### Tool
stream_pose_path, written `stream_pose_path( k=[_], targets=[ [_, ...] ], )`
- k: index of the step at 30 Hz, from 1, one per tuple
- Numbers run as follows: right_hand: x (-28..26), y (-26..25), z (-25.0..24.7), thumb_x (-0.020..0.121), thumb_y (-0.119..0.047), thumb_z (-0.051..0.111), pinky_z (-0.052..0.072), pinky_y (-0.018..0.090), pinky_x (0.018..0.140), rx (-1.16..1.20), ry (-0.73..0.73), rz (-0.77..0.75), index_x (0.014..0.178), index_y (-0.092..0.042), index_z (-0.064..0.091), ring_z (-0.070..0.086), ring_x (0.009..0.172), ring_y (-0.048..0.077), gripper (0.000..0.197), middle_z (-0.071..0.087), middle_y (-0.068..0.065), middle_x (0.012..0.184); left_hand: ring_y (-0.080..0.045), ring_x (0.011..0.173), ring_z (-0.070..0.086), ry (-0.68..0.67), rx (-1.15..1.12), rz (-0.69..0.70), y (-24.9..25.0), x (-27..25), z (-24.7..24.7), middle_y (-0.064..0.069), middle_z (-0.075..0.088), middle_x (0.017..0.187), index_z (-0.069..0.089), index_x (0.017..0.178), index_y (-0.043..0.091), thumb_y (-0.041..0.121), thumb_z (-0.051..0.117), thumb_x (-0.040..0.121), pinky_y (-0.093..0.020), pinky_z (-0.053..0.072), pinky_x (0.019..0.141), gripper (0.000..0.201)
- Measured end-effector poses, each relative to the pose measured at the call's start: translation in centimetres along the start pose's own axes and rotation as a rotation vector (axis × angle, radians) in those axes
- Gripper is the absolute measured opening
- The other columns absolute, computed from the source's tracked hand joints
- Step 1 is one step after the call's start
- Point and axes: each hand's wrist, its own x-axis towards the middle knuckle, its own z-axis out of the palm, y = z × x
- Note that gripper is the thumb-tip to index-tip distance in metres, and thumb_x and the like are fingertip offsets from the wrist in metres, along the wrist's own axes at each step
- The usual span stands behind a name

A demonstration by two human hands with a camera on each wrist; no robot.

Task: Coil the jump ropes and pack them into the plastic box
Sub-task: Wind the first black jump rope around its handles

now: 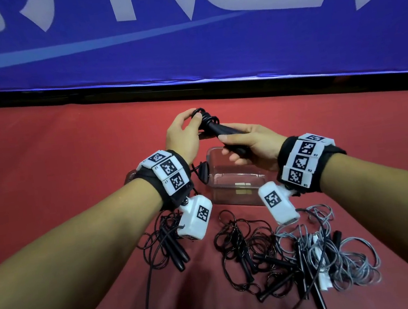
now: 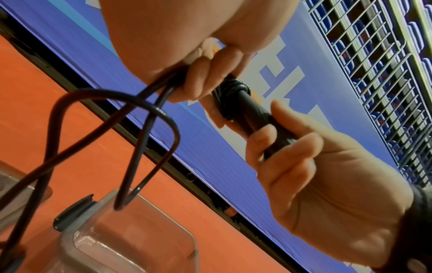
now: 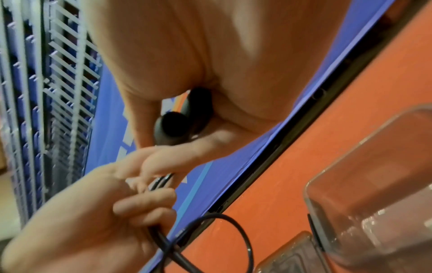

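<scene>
I hold a black jump rope (image 1: 216,129) in the air over a clear plastic box (image 1: 237,176). My right hand (image 1: 233,150) grips its two black handles (image 2: 257,114) together; their butt ends (image 3: 182,118) stick out of my palm. The cord is wound in several turns round the far end of the handles (image 2: 233,86). There my left hand (image 1: 194,119) pinches the cord, and a loose loop (image 2: 117,129) hangs from it toward the box (image 2: 117,230). The box (image 3: 374,166) looks empty.
Loose ropes lie on the red surface near me: a black one (image 1: 168,244) at the left, a black tangle (image 1: 252,251) in the middle, a grey tangle (image 1: 340,253) at the right. A clear lid (image 1: 130,175) lies left of the box. A blue banner (image 1: 182,40) closes the far side.
</scene>
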Motion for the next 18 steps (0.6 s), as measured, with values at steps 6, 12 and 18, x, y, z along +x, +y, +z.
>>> stream_pose_path(
  k=[6,12,18],
  targets=[
    [0.4,0.3,0.4,0.091,-0.009,0.071,0.058,0.028,0.051,-0.232,0.126,-0.166,0.132,-0.03,0.053,0.066,0.05,0.019,0.05,0.07,0.014,0.084,-0.009,0.034,0.056,0.008,0.125,-0.017,-0.3,0.3,0.1,-0.005,0.074,0.111,0.056,0.142,0.026,0.028,0.055,0.103,-0.016,0.037,0.036,0.039],
    [1.2,1.0,-0.8,0.087,-0.026,0.076,0.063,0.042,0.069,-0.769,0.313,-0.351,0.142,-0.04,0.05,0.074,0.07,0.023,0.063,0.072,0.001,0.113,-0.026,0.085,0.075,0.057,0.153,0.053,-0.3,0.0,0.1,-0.001,0.074,0.119,0.066,0.133,0.032,0.026,0.065,0.096,-0.038,0.061,0.078,0.038],
    [0.8,0.8,-0.1,0.089,-0.039,0.067,0.055,0.039,0.088,-1.194,0.461,-0.459,0.15,-0.047,0.034,0.068,0.103,0.035,0.069,0.073,0.003,0.117,-0.004,0.065,0.074,0.069,0.083,0.076,0.2,-0.4,0.9,0.006,0.071,0.122,0.059,0.14,0.027,0.032,0.069,0.094,-0.025,0.057,0.077,0.047]
  ],
)
